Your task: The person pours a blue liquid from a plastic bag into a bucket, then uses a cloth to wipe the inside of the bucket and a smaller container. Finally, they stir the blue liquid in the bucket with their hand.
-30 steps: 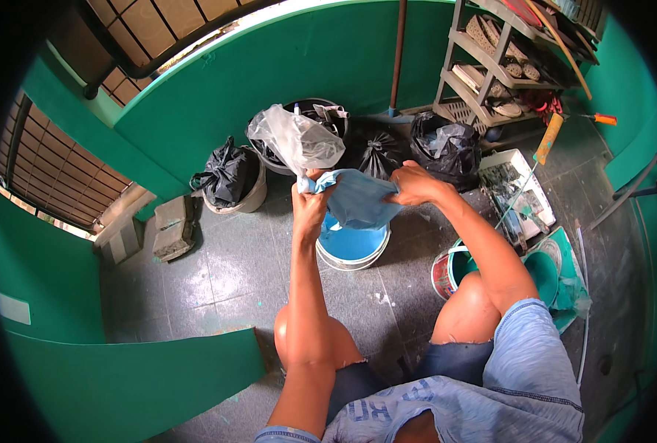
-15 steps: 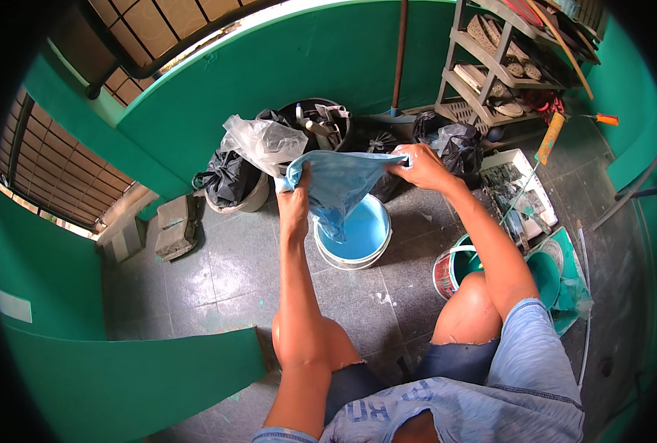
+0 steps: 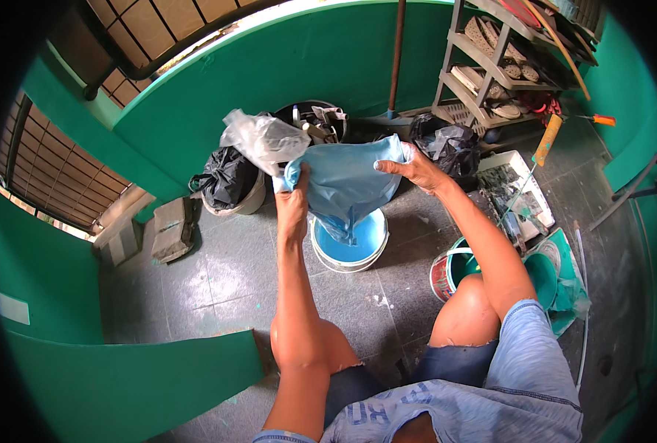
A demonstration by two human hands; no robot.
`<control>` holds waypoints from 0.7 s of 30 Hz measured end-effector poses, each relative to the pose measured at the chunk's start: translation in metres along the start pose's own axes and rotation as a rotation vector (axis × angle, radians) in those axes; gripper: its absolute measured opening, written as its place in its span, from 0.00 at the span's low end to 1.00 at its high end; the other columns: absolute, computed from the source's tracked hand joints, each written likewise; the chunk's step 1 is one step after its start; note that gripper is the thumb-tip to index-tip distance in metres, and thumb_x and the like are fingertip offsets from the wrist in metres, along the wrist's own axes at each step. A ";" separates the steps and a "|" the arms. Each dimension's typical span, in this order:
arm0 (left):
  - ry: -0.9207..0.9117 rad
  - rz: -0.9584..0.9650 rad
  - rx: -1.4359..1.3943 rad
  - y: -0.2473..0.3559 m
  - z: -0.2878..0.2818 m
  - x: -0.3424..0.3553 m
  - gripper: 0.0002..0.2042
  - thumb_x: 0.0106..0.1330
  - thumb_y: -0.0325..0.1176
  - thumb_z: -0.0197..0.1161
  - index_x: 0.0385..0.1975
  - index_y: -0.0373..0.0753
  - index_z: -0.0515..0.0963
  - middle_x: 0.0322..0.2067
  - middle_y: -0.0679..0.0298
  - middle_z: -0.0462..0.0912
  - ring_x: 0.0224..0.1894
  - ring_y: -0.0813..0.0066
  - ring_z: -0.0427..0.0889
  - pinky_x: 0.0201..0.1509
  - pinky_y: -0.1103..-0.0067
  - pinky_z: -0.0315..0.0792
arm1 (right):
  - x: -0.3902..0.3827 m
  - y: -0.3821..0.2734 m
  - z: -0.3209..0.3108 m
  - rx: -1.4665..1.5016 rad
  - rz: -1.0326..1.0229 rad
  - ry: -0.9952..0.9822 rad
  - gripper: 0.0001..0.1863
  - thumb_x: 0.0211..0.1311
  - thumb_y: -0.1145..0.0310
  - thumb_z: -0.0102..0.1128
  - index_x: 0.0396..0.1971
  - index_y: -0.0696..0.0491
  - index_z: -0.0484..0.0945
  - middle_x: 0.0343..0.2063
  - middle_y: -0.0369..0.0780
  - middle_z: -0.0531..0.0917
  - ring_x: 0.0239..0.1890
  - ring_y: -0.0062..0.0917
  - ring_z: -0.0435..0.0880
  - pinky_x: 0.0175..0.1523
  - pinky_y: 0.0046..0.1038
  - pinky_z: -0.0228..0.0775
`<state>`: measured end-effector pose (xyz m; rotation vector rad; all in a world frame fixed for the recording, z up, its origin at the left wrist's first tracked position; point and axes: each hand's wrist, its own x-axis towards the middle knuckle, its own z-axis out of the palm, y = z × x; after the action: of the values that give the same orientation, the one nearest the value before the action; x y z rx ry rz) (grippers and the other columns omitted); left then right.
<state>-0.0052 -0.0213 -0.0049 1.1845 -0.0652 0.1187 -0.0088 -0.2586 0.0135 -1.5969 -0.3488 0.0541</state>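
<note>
A plastic bag (image 3: 347, 176) smeared with light blue paint is stretched between my hands, its lower corner hanging down over a white bucket (image 3: 349, 268) of light blue paint. My left hand (image 3: 292, 207) grips the bag's left edge, closed on bunched plastic. On the opposite side my right hand (image 3: 420, 174) holds the right edge, thumb in front and the other fingers mostly hidden behind the plastic. A crumpled clear plastic bag (image 3: 263, 140) shows just beyond my left hand; whether they touch, I cannot tell. The bag covers the bucket's far rim.
Black rubbish bags (image 3: 225, 177) sit beyond the bucket. Right of it stand a paint pail (image 3: 441, 279), a white tray (image 3: 539, 193) of tools and a roller (image 3: 548, 140). A shoe rack (image 3: 483, 59) stands far right. Paving blocks (image 3: 173, 227) lie left, near a low green wall (image 3: 136, 384).
The bag has spread wider and fuller between my hands. My right hand has turned, its thumb now stretched across the front of the plastic. My left hand has barely moved.
</note>
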 end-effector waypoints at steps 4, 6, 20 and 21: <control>-0.028 0.005 0.073 -0.003 0.007 -0.004 0.09 0.60 0.33 0.60 0.38 0.38 0.75 0.32 0.71 0.76 0.32 0.84 0.71 0.36 0.84 0.65 | 0.003 0.002 0.007 -0.060 0.050 -0.142 0.13 0.48 0.66 0.66 0.32 0.57 0.78 0.28 0.33 0.79 0.33 0.15 0.74 0.43 0.19 0.65; -0.031 0.002 0.107 -0.002 0.008 -0.004 0.11 0.58 0.34 0.62 0.37 0.36 0.75 0.31 0.70 0.76 0.30 0.83 0.71 0.35 0.84 0.66 | 0.005 0.007 0.007 -0.162 0.019 -0.187 0.12 0.48 0.67 0.66 0.31 0.57 0.78 0.28 0.32 0.79 0.33 0.15 0.74 0.41 0.18 0.65; -0.215 -0.009 0.212 0.013 0.002 -0.006 0.10 0.51 0.25 0.65 0.34 0.32 0.77 0.28 0.65 0.80 0.28 0.80 0.77 0.34 0.82 0.72 | 0.004 0.000 0.011 -0.009 0.040 -0.099 0.17 0.49 0.61 0.65 0.36 0.55 0.74 0.33 0.33 0.77 0.37 0.16 0.73 0.44 0.20 0.65; -0.205 -0.011 0.175 0.012 0.001 -0.006 0.08 0.53 0.25 0.63 0.34 0.33 0.77 0.28 0.66 0.80 0.28 0.82 0.77 0.34 0.83 0.71 | 0.003 -0.004 0.013 -0.053 0.002 -0.103 0.19 0.47 0.59 0.66 0.36 0.55 0.75 0.33 0.33 0.77 0.38 0.17 0.73 0.45 0.21 0.66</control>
<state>-0.0128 -0.0186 0.0058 1.3687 -0.2323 -0.0070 -0.0100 -0.2457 0.0168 -1.6505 -0.4312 0.1297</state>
